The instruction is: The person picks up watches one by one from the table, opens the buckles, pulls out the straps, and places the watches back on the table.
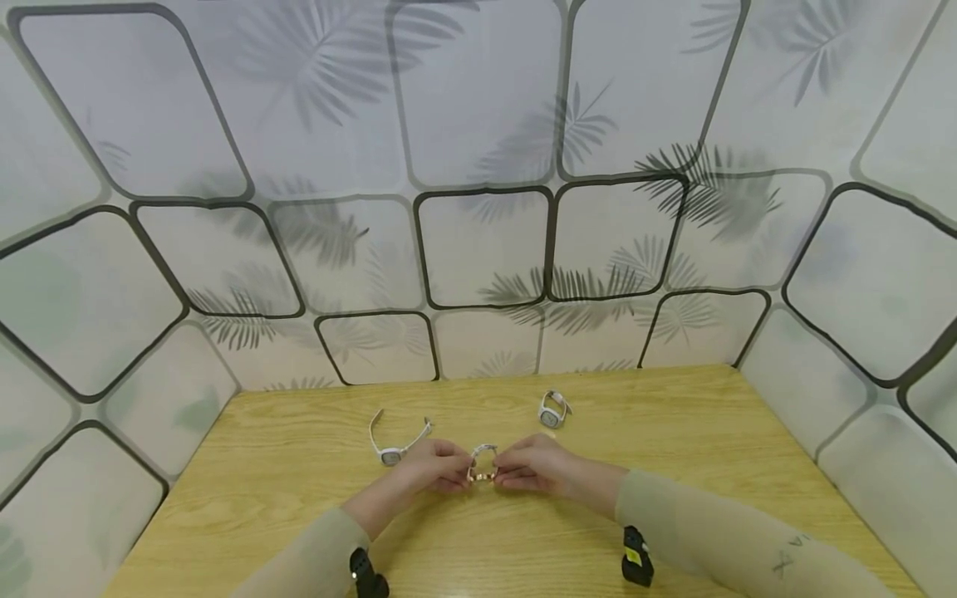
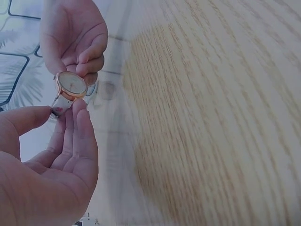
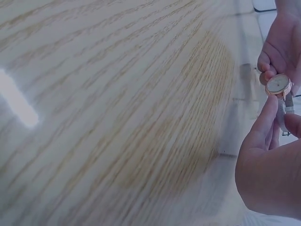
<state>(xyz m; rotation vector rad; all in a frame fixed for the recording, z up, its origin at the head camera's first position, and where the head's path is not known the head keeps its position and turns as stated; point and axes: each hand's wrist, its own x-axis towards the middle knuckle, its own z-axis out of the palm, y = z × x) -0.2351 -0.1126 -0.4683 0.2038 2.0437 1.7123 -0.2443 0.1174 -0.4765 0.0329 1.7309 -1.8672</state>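
Left hand [image 1: 436, 467] and right hand [image 1: 535, 465] pinch opposite sides of the gold-rimmed watch [image 2: 72, 84] — white watch [image 1: 391, 456] (strap spread) beside the left grip, looped watch [image 1: 550, 417] beyond the right.

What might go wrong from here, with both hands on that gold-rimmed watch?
The gold-rimmed watch is held between the left hand and right hand, so it might slip toward the table if either grip loosens. The open-strapped white watch lies close by the left hand; a sideways move could knock it.

Opened white watch [image 1: 391, 457], looped white watch [image 1: 550, 418], wooden table [image 1: 688, 432], leaf-patterned wall [image 1: 486, 249]
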